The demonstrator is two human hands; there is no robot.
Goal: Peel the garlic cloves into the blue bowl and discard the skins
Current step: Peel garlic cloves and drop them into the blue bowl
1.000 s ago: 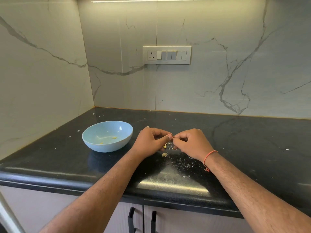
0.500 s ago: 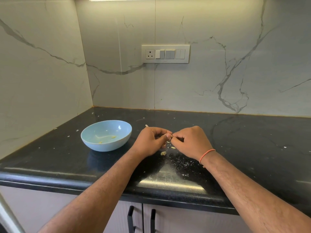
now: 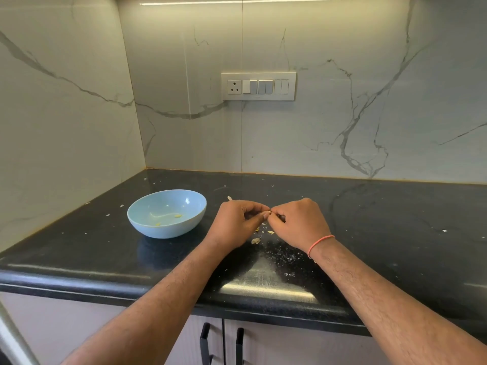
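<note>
Left hand [image 3: 238, 222] and right hand [image 3: 299, 219] meet fingertip to fingertip, pinching something tiny, likely clove, itself hidden. Bowl [image 3: 147, 222] beside left hand holds few yellowish bits. Skins [image 3: 257, 241] litter counter [image 3: 395, 233], undiscarded. Task partway.

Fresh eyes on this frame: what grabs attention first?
Two hands meet at the centre of the black countertop: the left hand and right hand pinch something small between their fingertips. The blue bowl sits just left of them, and skin scraps lie beneath the hands.
</note>
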